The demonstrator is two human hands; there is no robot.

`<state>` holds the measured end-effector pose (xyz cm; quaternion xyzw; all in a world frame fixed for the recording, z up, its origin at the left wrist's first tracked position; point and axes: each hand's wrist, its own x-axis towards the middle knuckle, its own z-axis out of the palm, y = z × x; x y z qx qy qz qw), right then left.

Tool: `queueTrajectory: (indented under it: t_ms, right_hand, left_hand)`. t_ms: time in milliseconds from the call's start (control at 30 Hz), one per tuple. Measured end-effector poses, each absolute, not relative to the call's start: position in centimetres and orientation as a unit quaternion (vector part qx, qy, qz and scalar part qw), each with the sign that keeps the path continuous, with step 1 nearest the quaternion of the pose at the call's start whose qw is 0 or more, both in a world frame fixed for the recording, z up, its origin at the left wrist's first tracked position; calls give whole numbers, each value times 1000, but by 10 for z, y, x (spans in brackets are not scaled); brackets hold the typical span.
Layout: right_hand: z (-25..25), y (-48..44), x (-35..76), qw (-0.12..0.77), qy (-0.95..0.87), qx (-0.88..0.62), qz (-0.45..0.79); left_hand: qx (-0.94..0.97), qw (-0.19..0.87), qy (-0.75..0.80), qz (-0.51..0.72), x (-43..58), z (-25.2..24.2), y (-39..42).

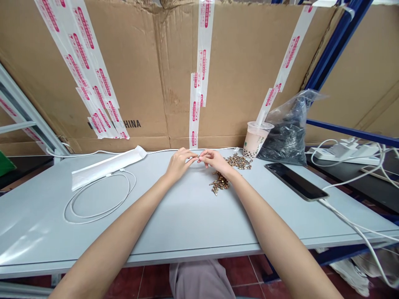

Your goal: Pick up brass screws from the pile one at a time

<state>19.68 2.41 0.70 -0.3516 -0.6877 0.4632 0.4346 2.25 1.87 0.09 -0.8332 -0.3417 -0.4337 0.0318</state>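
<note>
Both my hands meet over the far middle of the grey table [174, 216]. My left hand [178, 162] and my right hand [213, 160] pinch a small brass-coloured screw [197, 157] between their fingertips. A pile of similar small brass screws [220, 183] lies just under my right wrist. A second pile of screws [239, 161] lies a little farther back to the right.
A bubble tea cup [256, 139] and a clear bag of dark parts [288, 133] stand at the back right. A phone [296, 181] with a white cable lies on the right. A coiled white cable [96, 199] and a white packet [107, 167] lie left. Taped cardboard [149, 70] walls the back.
</note>
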Motion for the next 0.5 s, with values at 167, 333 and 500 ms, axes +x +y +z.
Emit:
queueTrajectory:
  t_ms: [167,333,500]
  right_hand:
    - [-1,30,200,407,-747,-338,402]
    - [-4,31,203,354,-788,-353,360]
    - [0,25,201,361,-795,-363,326]
  left_hand:
    - [-837,41,-349,-419,23,0,17]
    - [-840,44,-349,-412,23,-1,18]
    - [-848,68,-351,-392,23,0,18]
